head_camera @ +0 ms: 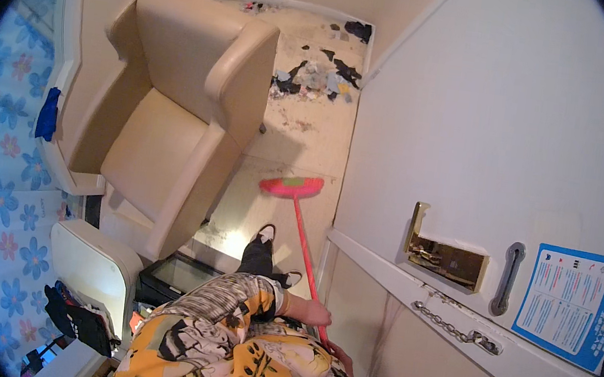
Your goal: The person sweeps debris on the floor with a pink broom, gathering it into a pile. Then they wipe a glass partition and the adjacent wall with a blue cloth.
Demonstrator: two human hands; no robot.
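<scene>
My left hand [312, 312] is closed around the red handle of a broom [304, 239]. Lower on the picture, nearer my body, my right hand [340, 358] is at the handle's upper end, partly hidden by the patterned sleeve and shirt; its fingers lie along the handle. The broom's pink head, with a green patch, rests on the pale floor ahead of my shoes. Beyond it lies a heap of litter [315, 80] with black scraps, grey bits and crumbs. More debris [358, 31] lies in the far corner, and a small pile [255, 7] is by the far wall.
A beige armchair [175, 116] stands to the left of the floor strip. On the right is a white door [490, 127] with a brass handle plate [445, 265] and a chain [441, 321]. A dark glass-topped case [181, 275] sits low beside my legs.
</scene>
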